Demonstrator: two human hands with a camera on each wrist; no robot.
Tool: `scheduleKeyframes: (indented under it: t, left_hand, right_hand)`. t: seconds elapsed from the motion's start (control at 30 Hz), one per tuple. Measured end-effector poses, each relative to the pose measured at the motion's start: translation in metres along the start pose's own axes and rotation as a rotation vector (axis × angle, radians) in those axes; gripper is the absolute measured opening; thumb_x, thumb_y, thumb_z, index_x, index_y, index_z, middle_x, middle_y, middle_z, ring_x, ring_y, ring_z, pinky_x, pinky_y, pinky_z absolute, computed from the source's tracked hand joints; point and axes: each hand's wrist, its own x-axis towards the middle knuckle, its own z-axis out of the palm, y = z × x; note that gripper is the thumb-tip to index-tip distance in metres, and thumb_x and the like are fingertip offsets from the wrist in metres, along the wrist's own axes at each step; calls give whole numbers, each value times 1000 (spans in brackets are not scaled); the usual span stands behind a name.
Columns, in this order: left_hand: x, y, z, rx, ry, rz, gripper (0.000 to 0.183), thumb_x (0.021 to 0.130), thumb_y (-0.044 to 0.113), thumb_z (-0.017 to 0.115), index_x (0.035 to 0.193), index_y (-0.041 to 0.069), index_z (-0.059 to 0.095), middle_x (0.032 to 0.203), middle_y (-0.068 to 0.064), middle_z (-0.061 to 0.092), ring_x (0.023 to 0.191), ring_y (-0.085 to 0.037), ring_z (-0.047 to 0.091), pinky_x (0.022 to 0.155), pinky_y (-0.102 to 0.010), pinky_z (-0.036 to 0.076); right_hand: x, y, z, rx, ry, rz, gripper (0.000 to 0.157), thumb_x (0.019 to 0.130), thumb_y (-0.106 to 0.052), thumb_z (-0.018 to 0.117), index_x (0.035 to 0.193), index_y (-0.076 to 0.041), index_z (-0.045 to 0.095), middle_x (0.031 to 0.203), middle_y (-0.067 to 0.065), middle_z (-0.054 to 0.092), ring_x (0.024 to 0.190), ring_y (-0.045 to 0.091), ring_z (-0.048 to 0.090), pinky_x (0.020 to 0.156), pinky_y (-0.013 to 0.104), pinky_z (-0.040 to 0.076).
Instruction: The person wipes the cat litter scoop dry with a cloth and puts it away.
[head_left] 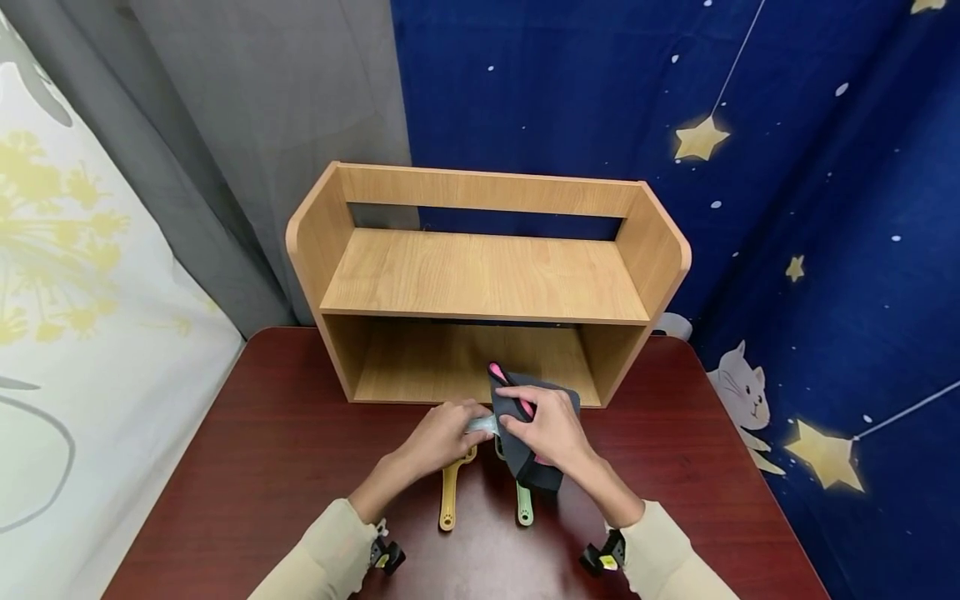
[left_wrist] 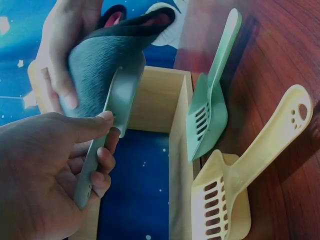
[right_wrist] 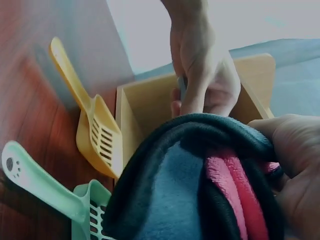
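My left hand [head_left: 447,432] grips the handle of a pale blue-grey litter scoop [left_wrist: 122,97], thumb along the top and fingers curled beneath. In my right hand [head_left: 551,423] is a folded dark grey cloth [head_left: 513,450] with black edging and pink inner folds [right_wrist: 235,185]. The cloth lies over part of the scoop's head, hiding it. Both hands are close together just in front of the shelf. On the table below them lie a yellow litter scoop [head_left: 448,496] and a green litter scoop [head_left: 524,507], slotted heads toward the shelf, handles toward me.
A two-tier wooden shelf [head_left: 487,275] stands at the back of the dark red table [head_left: 300,467], its lower compartment facing me. Behind it hang a grey curtain [head_left: 277,83] and a blue star-patterned curtain [head_left: 562,83]. White patterned fabric [head_left: 90,350] hangs on the left.
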Motion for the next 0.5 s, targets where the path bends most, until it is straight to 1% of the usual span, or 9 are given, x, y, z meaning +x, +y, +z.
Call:
scheduleKeyframes:
  t: [0.03,0.1,0.2,0.27,0.37,0.43,0.5]
  left_hand:
    - [0,1,0,-2,-4,-4,22,96,15,80,113,2,78,104,-5,75,79,-13,65,68,-28,52]
    - [-1,1,1,-3,-4,-7,21,96,15,80,113,3,78,104,-4,74,79,-13,64,67,-28,51]
    - [-1,2,0,-6,1,-7,22,95,15,80,113,3,78,103,-4,74,77,-12,64,67,-28,51]
    - [-1,1,1,-6,7,-4,22,95,14,80,113,2,78,102,-4,75,77,-12,64,67,-28,51]
    - [-2,-1,0,-1,19,-3,22,95,14,80,114,2,77,104,-5,76,78,-12,64,68,-29,51]
    - [-3,-2,-1,0,32,-2,22,94,13,81,113,1,77,103,-5,76,79,-14,65,68,-30,52]
    - [-4,-4,-3,2,39,3,22,94,13,81,113,1,77,103,-5,76,79,-14,66,69,-31,53]
  right_hand:
    - [0,-1,1,19,1,1,36,84,-10,88,119,-16,82,114,5,79,72,8,57,58,22,45]
    - [1,-2,1,30,6,6,37,84,-10,88,119,-16,82,115,6,79,79,12,63,62,23,48]
    - [1,0,-2,6,2,27,37,84,-10,88,120,-17,82,115,6,79,81,15,65,63,24,49]
    - [1,2,-5,-16,-3,36,38,83,-10,87,121,-17,82,116,7,79,81,14,63,63,24,47]
    - [0,8,-11,-47,-16,40,39,84,-8,85,122,-16,81,113,7,79,64,7,52,55,23,39]
    - [0,12,-16,-63,-16,36,39,84,-6,84,122,-14,81,109,7,77,53,2,41,50,23,33]
    - [-1,17,-22,-75,-8,35,38,85,-4,83,122,-13,80,107,8,76,47,2,27,46,23,27]
